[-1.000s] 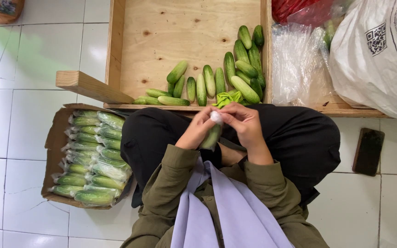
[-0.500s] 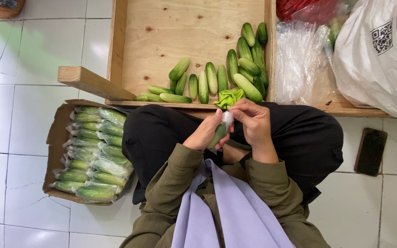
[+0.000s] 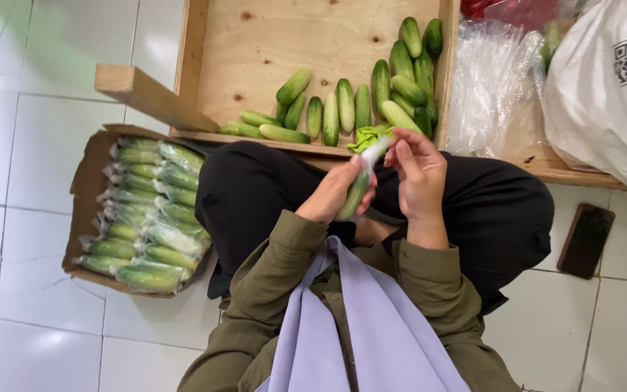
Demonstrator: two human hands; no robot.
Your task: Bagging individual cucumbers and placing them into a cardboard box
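I sit cross-legged on a tiled floor. My left hand grips a cucumber in a clear plastic sleeve over my lap. My right hand pinches the twisted top end of that sleeve. A bright green bundle of ties lies on the crate edge just beyond my fingers. Loose cucumbers lie in the wooden crate in front of me.
A cardboard box at my left holds several wrapped cucumbers. Clear plastic bags and a white sack lie at the right. A dark phone rests on the floor tiles by my right knee.
Both hands have lifted the sleeved cucumber slightly toward the crate, and my right hand's fingers have shifted at the sleeve's top end.
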